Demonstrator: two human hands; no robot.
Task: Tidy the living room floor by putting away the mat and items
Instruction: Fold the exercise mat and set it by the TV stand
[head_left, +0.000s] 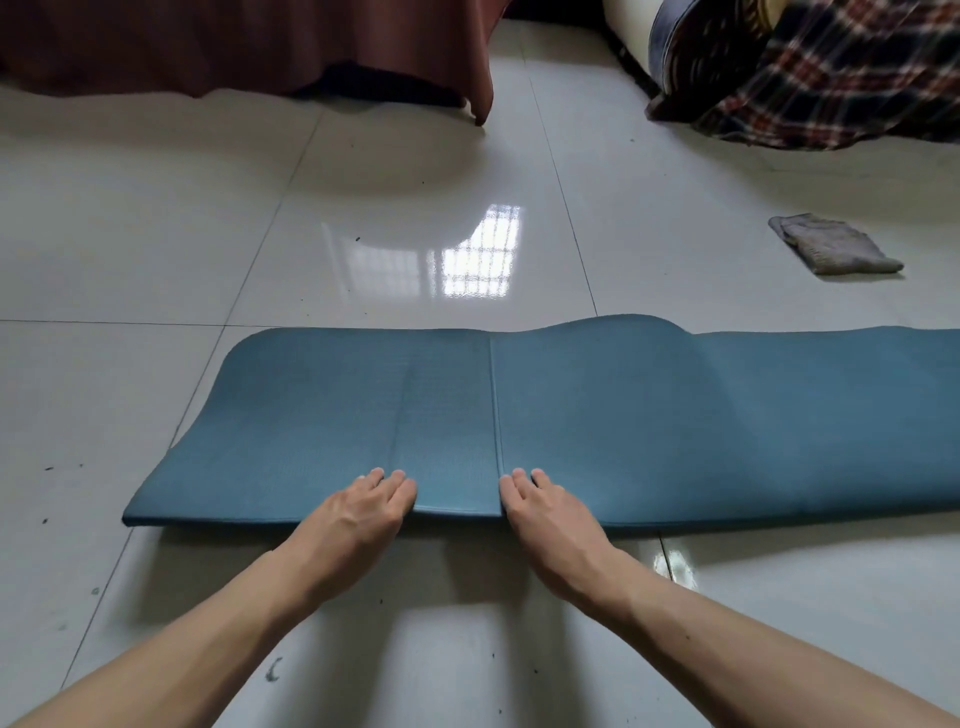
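Observation:
A blue mat (649, 415) lies across the white tiled floor, running out of view on the right. Its left part is folded over onto itself, and the flap's edge forms a straight seam down the middle. My left hand (363, 512) rests on the mat's near edge, fingers lying straight on top of the flap. My right hand (545, 514) lies just right of the seam, its fingers also flat on the mat. Both thumbs are hidden. The edge between my hands bows up slightly.
A crumpled grey cloth (836, 244) lies on the floor at the far right. A plaid blanket (831, 78) is heaped over something at the back right. A dark red cloth (260, 47) hangs to the floor at the back left.

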